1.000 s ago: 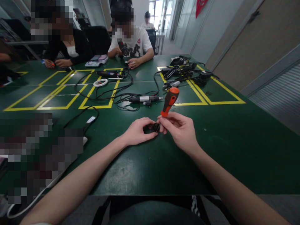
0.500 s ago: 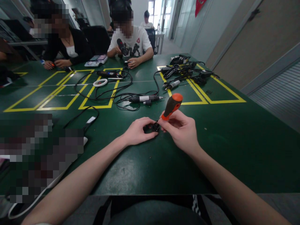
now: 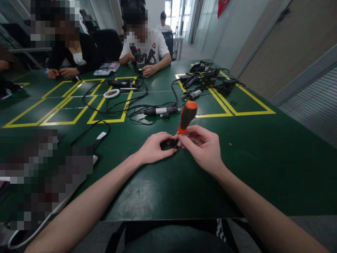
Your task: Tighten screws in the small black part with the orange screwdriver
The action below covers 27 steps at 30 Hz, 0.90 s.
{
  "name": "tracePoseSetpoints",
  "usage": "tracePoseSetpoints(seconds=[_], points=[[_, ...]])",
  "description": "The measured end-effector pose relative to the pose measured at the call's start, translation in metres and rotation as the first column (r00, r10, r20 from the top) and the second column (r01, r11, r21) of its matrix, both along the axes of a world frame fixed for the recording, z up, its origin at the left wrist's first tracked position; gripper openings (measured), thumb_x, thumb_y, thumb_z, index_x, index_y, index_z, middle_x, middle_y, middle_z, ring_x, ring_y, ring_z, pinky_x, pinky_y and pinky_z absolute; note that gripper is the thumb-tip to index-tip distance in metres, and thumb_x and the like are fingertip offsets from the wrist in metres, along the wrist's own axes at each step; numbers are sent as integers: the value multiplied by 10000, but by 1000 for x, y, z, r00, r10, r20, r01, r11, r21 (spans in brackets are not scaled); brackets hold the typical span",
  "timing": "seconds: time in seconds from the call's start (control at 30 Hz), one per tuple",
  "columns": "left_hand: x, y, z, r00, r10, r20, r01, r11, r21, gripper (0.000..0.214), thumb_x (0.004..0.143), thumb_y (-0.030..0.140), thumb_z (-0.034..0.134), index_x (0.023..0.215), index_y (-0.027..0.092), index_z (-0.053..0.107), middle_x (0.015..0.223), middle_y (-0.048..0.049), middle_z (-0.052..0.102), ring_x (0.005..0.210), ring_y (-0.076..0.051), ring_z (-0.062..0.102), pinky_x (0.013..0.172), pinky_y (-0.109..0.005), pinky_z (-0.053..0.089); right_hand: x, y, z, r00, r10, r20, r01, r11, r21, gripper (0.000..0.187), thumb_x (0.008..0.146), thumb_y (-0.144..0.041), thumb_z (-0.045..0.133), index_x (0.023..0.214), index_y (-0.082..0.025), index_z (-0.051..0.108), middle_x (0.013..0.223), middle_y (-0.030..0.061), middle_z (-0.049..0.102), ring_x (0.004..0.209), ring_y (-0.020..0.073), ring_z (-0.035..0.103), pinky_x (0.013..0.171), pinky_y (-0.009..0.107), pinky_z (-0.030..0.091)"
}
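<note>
My left hand (image 3: pixel 154 149) rests on the green table (image 3: pixel 263 165) with its fingers closed around a small black part (image 3: pixel 171 143). My right hand (image 3: pixel 204 147) pinches the lower end of an orange-and-black screwdriver (image 3: pixel 186 116). The handle stands nearly upright above my fingers and its tip is down at the black part, hidden between my fingertips. Both hands meet at the middle of the table, close to me.
Black cables, a pen-like tool (image 3: pixel 160 111) and a white ring (image 3: pixel 111 93) lie inside yellow tape squares beyond my hands. A pile of black chargers and tools (image 3: pixel 207 79) sits at the far right. Two people sit at the far side, hands on the table. A white cable (image 3: pixel 39 225) runs at the near left.
The screwdriver handle swung from leaning right to nearly upright, while its tip stayed at the black part. My left hand has not moved.
</note>
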<state>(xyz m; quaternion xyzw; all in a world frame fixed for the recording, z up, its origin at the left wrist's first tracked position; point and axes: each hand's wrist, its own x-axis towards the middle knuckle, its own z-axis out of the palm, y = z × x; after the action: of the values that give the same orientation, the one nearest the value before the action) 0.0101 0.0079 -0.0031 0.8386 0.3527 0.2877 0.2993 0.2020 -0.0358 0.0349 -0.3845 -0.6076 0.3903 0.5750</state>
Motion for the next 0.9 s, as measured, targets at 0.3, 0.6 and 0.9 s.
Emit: tracePoseSetpoints(seconds=[0.3,0.6,0.9], points=[[-1,0,2,1000,-9,-1,9,1000,-17,184,898,303,740,1030,174,737,1017,-59,761,936,-218,697,859,-334,543,0,1,-2,999,-49,21,49,999,11,181,772,-303,918,821,-210,770,747,7,789,640,164,739,647,291,644],[-1,-1,1,1000,-10,18,11,999,-31,138,887,280,749,979,179,733,995,-44,746,918,-190,680,854,-308,530,-1,1,0,999,46,20,-46,999,18,134,912,-314,775,855,-199,814,830,34,766,625,135,695,595,286,630],[0,-1,2,1000,5,18,-4,1000,-13,114,868,272,758,934,182,734,930,-26,734,844,-172,666,821,-303,524,-2,0,0,997,34,-74,-41,996,-85,311,796,-408,927,868,-197,711,765,19,777,602,135,707,621,275,629]])
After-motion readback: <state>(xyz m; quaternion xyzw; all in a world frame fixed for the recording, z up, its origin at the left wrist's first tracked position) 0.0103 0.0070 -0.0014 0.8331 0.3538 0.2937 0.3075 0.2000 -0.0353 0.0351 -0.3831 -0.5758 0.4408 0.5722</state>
